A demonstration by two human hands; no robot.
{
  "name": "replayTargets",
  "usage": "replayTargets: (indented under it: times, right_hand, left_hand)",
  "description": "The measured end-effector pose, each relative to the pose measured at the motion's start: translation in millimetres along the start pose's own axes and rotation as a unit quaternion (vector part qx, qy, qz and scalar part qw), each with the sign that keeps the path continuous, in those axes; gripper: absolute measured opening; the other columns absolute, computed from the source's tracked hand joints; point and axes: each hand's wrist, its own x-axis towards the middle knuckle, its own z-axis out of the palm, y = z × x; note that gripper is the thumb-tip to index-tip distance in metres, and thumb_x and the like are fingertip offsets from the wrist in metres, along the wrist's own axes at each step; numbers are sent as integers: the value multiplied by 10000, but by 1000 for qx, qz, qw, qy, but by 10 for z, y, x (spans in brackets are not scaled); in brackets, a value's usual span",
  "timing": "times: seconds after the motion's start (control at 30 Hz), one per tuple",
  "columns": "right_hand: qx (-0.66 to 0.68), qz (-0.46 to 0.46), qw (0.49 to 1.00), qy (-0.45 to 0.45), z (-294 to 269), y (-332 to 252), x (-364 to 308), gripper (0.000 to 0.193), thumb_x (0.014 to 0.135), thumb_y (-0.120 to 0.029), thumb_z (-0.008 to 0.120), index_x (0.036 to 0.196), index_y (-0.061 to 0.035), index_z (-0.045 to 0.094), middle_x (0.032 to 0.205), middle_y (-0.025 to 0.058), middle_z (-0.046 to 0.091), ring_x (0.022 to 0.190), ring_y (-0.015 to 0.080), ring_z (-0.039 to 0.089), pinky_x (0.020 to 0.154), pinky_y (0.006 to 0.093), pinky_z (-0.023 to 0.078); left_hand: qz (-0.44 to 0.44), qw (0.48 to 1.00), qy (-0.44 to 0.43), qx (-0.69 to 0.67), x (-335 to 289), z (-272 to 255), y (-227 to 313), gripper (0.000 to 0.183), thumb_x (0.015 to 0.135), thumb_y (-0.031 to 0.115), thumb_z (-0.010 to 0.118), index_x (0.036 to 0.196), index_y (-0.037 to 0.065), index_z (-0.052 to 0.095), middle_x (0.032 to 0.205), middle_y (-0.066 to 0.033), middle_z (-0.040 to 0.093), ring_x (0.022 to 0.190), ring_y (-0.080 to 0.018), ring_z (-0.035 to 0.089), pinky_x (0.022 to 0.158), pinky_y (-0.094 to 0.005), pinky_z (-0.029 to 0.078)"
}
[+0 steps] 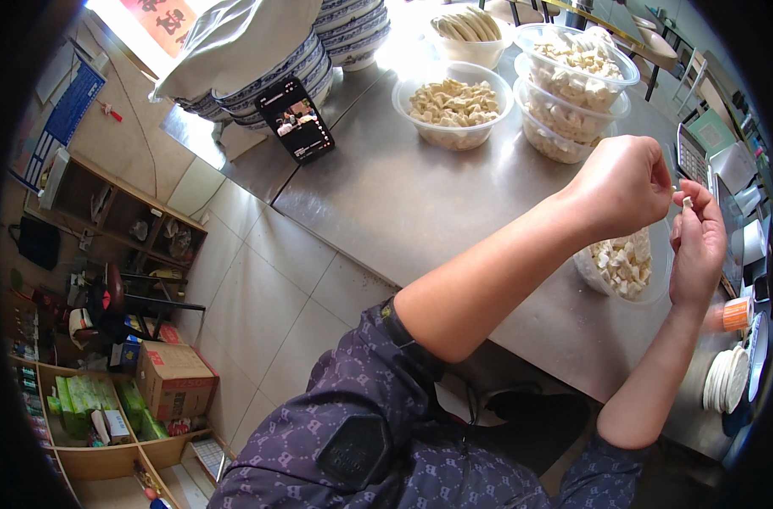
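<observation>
Above a clear plastic bowl of pale torn flatbread bits, my two hands meet on the right side of the table. My right hand pinches a small pale piece of flatbread between thumb and fingers. Curled close beside it, my left hand has its fingertips pressed together; a pale speck shows at their tips, and the rest of what they hold is hidden. Stacked bowls of torn flatbread stand just beyond my left hand, and another filled bowl is left of them.
A phone leans on stacked blue-and-white bowls partly under a white cloth. Whole flatbreads fill a tub at the back; more round flatbreads are stacked at right near an orange-and-white cup. Wooden shelves stand left.
</observation>
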Motion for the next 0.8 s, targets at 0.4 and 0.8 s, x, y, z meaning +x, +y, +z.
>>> replayTargets:
  times: [0.4, 0.8]
  right_hand:
    - [228, 74, 970, -23, 39, 93, -20, 109, 1055, -124, 600, 1089, -27, 638, 799, -52, 557, 642, 14, 423, 565, 168, 329]
    - [280, 75, 955, -60, 132, -41, -62, 242, 1071, -144, 586, 1263, 4, 599, 940, -9, 640, 677, 14, 472, 581, 155, 364]
  left_hand:
    - [6, 1000, -8, -3, -41, 60, 64, 202, 785, 112, 798, 862, -44, 697, 811, -200, 735, 786, -266, 753, 725, -339, 590]
    - [-39, 973, 6, -227, 15, 70, 31, 167, 845, 41, 746, 946, -67, 668, 866, -123, 729, 788, -125, 705, 698, -288, 589]
